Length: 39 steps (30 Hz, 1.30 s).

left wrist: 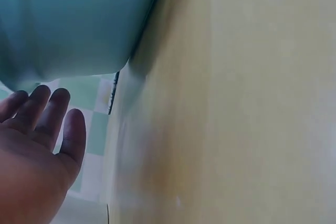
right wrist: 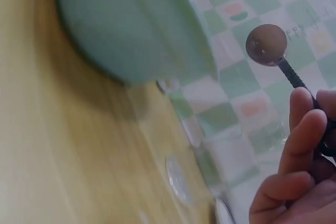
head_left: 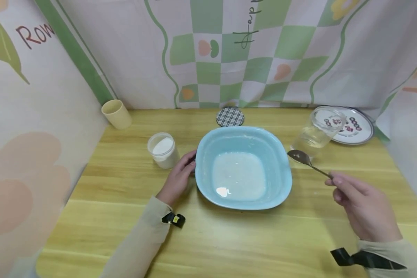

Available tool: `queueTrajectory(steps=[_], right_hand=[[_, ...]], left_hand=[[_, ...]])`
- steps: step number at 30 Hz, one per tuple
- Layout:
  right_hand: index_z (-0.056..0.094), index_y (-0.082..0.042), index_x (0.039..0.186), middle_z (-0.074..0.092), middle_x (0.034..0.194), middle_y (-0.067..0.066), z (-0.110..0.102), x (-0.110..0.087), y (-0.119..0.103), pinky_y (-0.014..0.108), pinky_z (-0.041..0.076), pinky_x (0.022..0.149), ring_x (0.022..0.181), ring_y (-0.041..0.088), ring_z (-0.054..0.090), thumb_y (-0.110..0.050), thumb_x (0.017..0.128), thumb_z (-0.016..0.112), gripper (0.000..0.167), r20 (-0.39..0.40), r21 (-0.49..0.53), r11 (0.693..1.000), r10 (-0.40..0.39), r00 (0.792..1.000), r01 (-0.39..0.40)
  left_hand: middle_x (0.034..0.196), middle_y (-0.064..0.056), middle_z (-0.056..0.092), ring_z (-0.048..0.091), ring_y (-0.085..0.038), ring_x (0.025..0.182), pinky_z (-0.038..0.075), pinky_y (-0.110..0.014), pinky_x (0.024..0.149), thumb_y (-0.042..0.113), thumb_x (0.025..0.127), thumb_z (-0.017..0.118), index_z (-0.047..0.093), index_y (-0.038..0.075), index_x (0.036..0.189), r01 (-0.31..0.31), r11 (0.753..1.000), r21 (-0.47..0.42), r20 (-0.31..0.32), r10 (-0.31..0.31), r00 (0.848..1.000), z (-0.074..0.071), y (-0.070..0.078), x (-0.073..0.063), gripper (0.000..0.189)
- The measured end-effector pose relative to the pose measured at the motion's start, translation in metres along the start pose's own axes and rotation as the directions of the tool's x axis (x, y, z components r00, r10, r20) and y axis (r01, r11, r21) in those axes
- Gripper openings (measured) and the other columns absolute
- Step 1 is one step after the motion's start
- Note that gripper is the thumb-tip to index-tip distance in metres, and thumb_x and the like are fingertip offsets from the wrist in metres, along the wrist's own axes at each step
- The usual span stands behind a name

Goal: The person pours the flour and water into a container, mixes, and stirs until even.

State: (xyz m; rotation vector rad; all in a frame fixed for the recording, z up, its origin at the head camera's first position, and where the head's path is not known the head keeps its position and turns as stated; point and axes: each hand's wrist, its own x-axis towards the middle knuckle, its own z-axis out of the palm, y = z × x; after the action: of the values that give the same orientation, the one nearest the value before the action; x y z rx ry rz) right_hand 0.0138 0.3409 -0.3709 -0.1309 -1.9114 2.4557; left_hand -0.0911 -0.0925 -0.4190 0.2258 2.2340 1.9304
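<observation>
A light-blue basin (head_left: 243, 139) stands on the wooden table with a whitish liquid (head_left: 239, 175) in its bottom. My left hand (head_left: 179, 175) is at the basin's left side; in the left wrist view its fingers (left wrist: 52, 111) extend, barely curved, toward the outer wall. My right hand (head_left: 366, 204) pinches the handle of a metal spoon (head_left: 300, 156) between thumb and fingers. The spoon's bowl is in the air just right of the basin's rim, and looks wet in the right wrist view. Behind it stands a clear glass jar (head_left: 312, 135) holding clear liquid.
An uncapped jar of white powder (head_left: 163, 150) stands left of the basin. Farther back are a yellow cup (head_left: 116, 114), a round plaid coaster (head_left: 230, 117) and a patterned plate (head_left: 358, 127), partly behind the glass jar. Printed cloth (head_left: 243, 73) hangs along the table's back edge.
</observation>
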Motion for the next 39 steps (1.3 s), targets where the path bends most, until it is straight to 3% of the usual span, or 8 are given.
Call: queueTrajectory(steps=[4,9,11,19,24,28,34,39], right_hand=[[0.076,-0.014,0.117,0.076,0.095,-0.012,-0.001,-0.008,0.002,0.016,0.051,0.054,0.069,0.005,0.062,-0.011,0.097,0.067,0.022,-0.211,-0.329,0.944,-0.043,0.976,-0.03],[0.075,-0.017,0.121,0.07,0.075,-0.019,-0.008,-0.014,0.007,0.03,0.032,0.033,0.053,0.01,0.051,-0.033,0.096,0.07,0.031,-0.328,-0.731,0.662,-0.129,0.936,-0.165],[0.074,-0.015,0.121,0.067,0.07,-0.018,-0.014,-0.015,0.011,0.03,0.033,0.035,0.051,0.009,0.05,-0.038,0.094,0.071,0.036,-0.346,-0.77,0.607,-0.143,0.927,-0.193],[0.073,-0.018,0.123,0.065,0.072,-0.033,-0.044,-0.011,0.029,0.015,0.047,0.051,0.061,-0.006,0.061,-0.039,0.09,0.076,0.039,-0.473,-0.687,0.65,-0.057,0.879,-0.327],[0.07,-0.018,0.128,0.062,0.072,-0.035,-0.058,-0.006,0.032,0.023,0.044,0.055,0.068,-0.006,0.056,-0.053,0.088,0.072,0.053,-0.48,-0.717,0.566,0.021,0.877,-0.406],[0.07,-0.015,0.127,0.057,0.078,-0.041,-0.066,-0.001,0.034,0.028,0.042,0.069,0.082,-0.002,0.056,-0.06,0.086,0.07,0.061,-0.43,-0.779,0.482,0.055,0.901,-0.401],[0.071,-0.007,0.124,0.076,0.107,0.004,-0.075,0.007,0.039,0.053,0.04,0.086,0.112,0.043,0.057,-0.059,0.09,0.066,0.062,-0.299,-0.885,0.366,0.031,0.954,-0.289],[0.069,-0.001,0.122,0.065,0.121,0.029,-0.079,0.01,0.038,0.06,0.039,0.085,0.111,0.053,0.055,-0.051,0.093,0.067,0.058,-0.207,-0.927,0.312,0.033,0.978,-0.207]], left_hand=[[0.149,0.002,0.05,0.042,-0.017,0.14,0.033,-0.041,0.118,0.024,0.107,0.045,0.05,0.018,0.147,-0.008,1.0,0.023,0.013,0.008,1.0,-0.003,0.001,-0.006,0.04],[0.148,0.001,0.051,0.044,-0.017,0.138,0.036,-0.04,0.116,0.024,0.107,0.046,0.051,0.016,0.146,-0.023,0.999,0.026,0.027,0.023,0.999,-0.003,0.002,-0.008,0.04],[0.148,0.0,0.051,0.045,-0.018,0.138,0.037,-0.039,0.116,0.024,0.107,0.046,0.051,0.014,0.146,-0.028,0.999,0.019,0.026,0.027,0.999,-0.002,0.002,-0.008,0.04],[0.146,-0.009,0.053,0.049,-0.025,0.135,0.041,-0.042,0.113,0.017,0.107,0.046,0.05,0.007,0.145,-0.053,0.998,-0.019,0.014,0.054,0.998,0.004,0.002,-0.006,0.04],[0.145,-0.01,0.054,0.051,-0.025,0.132,0.043,-0.042,0.111,0.016,0.106,0.046,0.05,0.006,0.145,-0.056,0.997,-0.045,0.004,0.056,0.998,0.008,0.001,-0.005,0.04],[0.144,-0.007,0.055,0.052,-0.022,0.131,0.044,-0.04,0.11,0.018,0.107,0.045,0.049,0.008,0.145,-0.054,0.997,-0.056,0.015,0.055,0.998,0.011,0.001,-0.002,0.04],[0.144,-0.003,0.054,0.051,-0.019,0.132,0.043,-0.039,0.111,0.023,0.107,0.045,0.049,0.012,0.147,-0.038,0.998,-0.05,0.013,0.039,0.999,0.014,0.0,0.001,0.041],[0.144,-0.003,0.054,0.052,-0.02,0.131,0.044,-0.041,0.11,0.023,0.107,0.046,0.049,0.012,0.147,-0.027,0.998,-0.055,0.008,0.028,1.0,0.015,0.002,0.0,0.041]])
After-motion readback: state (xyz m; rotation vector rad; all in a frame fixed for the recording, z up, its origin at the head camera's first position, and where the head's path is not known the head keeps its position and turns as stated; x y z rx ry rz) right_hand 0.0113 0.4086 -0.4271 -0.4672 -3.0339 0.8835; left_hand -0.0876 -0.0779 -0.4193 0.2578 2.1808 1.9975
